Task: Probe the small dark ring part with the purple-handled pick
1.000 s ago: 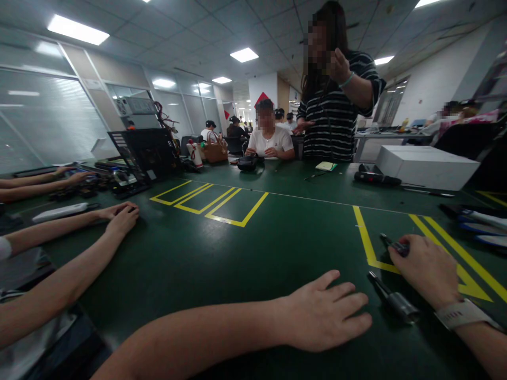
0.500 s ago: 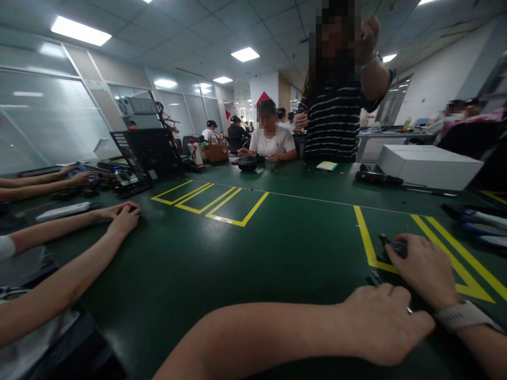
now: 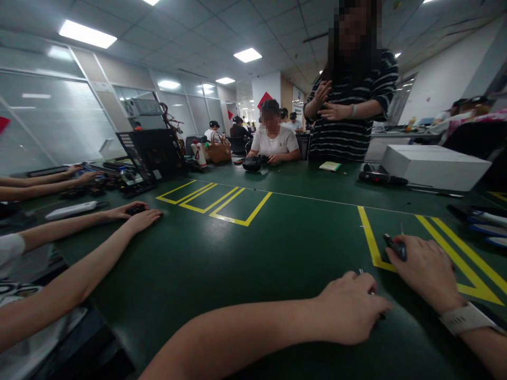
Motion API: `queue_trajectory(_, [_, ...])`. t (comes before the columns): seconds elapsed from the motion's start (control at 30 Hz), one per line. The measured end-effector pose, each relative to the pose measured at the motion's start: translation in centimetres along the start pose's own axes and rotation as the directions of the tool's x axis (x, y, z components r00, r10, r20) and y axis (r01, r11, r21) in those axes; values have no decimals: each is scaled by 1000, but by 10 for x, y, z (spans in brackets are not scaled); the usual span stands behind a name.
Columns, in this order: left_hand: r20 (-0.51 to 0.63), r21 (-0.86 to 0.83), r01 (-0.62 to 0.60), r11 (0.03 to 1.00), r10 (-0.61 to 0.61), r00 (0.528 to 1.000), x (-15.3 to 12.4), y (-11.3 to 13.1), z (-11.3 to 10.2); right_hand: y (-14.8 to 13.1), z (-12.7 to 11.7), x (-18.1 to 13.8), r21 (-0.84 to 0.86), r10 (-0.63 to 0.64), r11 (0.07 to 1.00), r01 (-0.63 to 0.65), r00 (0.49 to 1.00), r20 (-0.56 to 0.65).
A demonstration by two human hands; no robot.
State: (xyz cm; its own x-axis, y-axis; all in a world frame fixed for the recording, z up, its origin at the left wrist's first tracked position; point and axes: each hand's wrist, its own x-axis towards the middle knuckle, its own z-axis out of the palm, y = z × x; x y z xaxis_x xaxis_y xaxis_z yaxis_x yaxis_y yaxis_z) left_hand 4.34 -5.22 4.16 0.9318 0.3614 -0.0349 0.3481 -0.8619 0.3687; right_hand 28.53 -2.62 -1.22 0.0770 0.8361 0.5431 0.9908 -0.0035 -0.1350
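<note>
My left hand (image 3: pixel 350 306) is closed low over the table, left of my right hand. Thin metal prongs (image 3: pixel 361 272) stick out past its knuckles, and a dark bit shows under the fingers. The fingers hide most of this object, so I cannot make out its kind. My right hand (image 3: pixel 423 269), with a pale watch on the wrist, is closed around a small dark object (image 3: pixel 400 249) with a blocky dark end pointing up-left. It is at the yellow-taped outline (image 3: pixel 368 237) on the green table (image 3: pixel 277 253).
On the left, another person's hands (image 3: pixel 140 214) rest on the table around a small black thing. A black computer case (image 3: pixel 148 153) stands behind them. A white box (image 3: pixel 435 166), a dark tool (image 3: pixel 382 177) and blue-edged items (image 3: pixel 491 227) lie right. People sit and stand opposite.
My left hand has moved left, away from my right hand, still closed. My right hand has barely moved. The neighbour's hands have shifted right, and the standing person's raised hand has come down.
</note>
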Motion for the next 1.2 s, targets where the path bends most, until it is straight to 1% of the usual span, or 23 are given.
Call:
queue_trajectory(0.07, [-35,-23,3,1000,-4,999,-10,-3,-3,-1,-1,0,31,14,999,-14,1000,3])
queue_trajectory(0.13, [-78,-41,69,997,-72,994,-22,-10,-5,-6,-3,2,77,25,997,-26,1000,11])
queue_trajectory(0.17, [-104,-57,126,990,-131,986,-28,-14,-5,-10,-6,2,105,33,994,-35,999,18])
queue_trajectory(0.2, [-130,-74,179,981,-187,974,-34,-19,-5,-15,-8,3,139,43,989,-47,999,29])
queue_trajectory(0.27, [-220,-103,250,963,-267,938,-44,-30,-4,-30,-14,4,221,71,972,-84,995,67])
queue_trajectory(0.33, [-294,-109,272,956,-292,910,-52,-38,-4,-48,-22,4,318,98,939,-133,988,122])
queue_trajectory(0.37, [-303,-100,261,960,-280,911,-55,-42,-5,-58,-28,4,372,96,916,-149,983,157])
queue_trajectory(0.43, [-271,-76,219,973,-232,934,-60,-45,-9,-78,-39,2,466,74,868,-169,974,215])
queue_trajectory(0.47, [-235,-67,198,978,-208,949,-62,-46,-12,-87,-45,0,530,67,825,-194,966,249])
queue_trajectory(0.5, [-192,-56,181,982,-188,963,-63,-46,-15,-95,-51,-2,666,103,685,-297,944,314])
queue_trajectory(0.53, [-162,-40,171,985,-175,971,-65,-46,-18,-103,-55,-3,742,113,553,-379,916,385])
queue_trajectory(0.57, [-129,-19,163,986,-164,978,-66,-46,-21,-109,-58,-5,774,114,462,-433,894,433])
queue_trajectory(0.6, [-99,7,158,987,-157,983,-67,-46,-24,-115,-59,-8,786,108,394,-476,873,475])
queue_trajectory(0.7, [-52,92,152,984,-148,988,-69,-44,-27,-126,-51,-15,779,102,270,-565,822,561])
queue_trajectory(0.77, [-43,122,156,980,-152,987,-70,-41,-26,-131,-41,-20,770,110,235,-593,804,585])
queue_trajectory(0.87, [-46,74,163,984,-160,986,-72,-35,-23,-137,-33,-25,783,140,202,-589,808,572])
queue_trajectory(1.0, [-65,-12,147,989,-147,987,-75,-32,-20,-139,-32,-30,818,190,148,-556,828,528])
queue_trajectory(1.2, [-74,-25,53,998,-55,996,-76,-39,-24,-135,-33,-34,806,184,132,-577,813,552])
